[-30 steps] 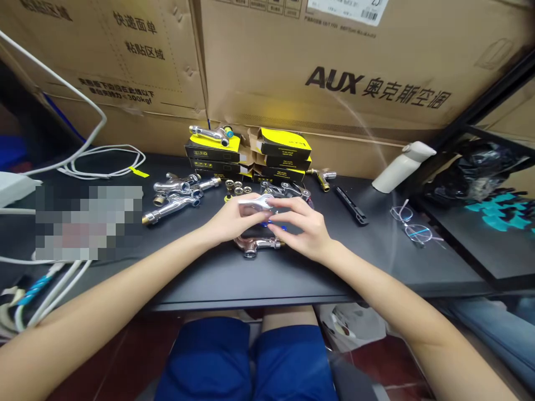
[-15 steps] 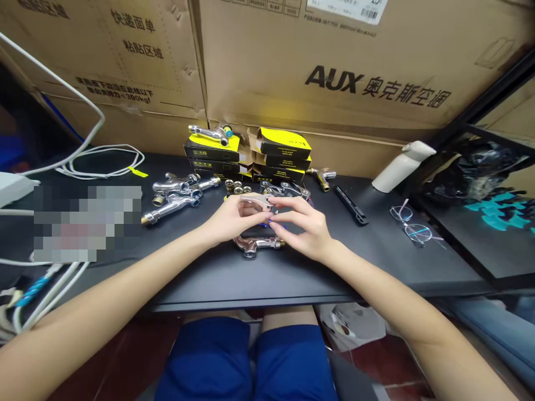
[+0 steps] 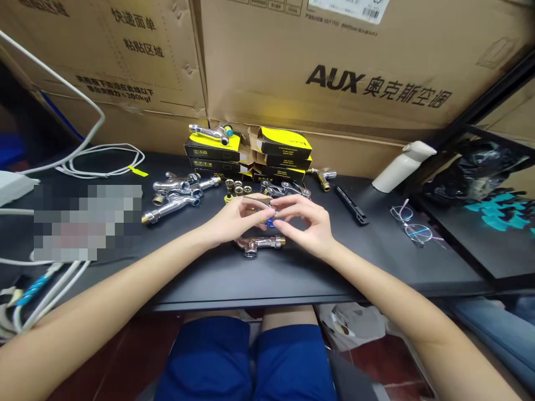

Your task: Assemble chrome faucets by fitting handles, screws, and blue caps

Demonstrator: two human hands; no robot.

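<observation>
The left hand [image 3: 234,220] and the right hand [image 3: 303,220] are both half closed, fingers curved inward, and they meet in front of the stack of black-and-yellow boxes [image 3: 284,147]. Their fingertips pinch a small metal tap fitting [image 3: 257,199] between them, though the fingers hide most of it and its exact form cannot be told. A blue piece [image 3: 270,223] shows just under the fingertips; what it is cannot be told. Directly below the hands, farther from the stack, a chrome tap with brass ends [image 3: 259,244] lies on the black tabletop [image 3: 317,267]. Just in front of the stack sits another chrome tap [image 3: 286,189], with small brass fittings [image 3: 237,187] beside it. Left of the stack lie more chrome taps [image 3: 171,203], and one tap [image 3: 211,133] rests on top of the stack's left side.
</observation>
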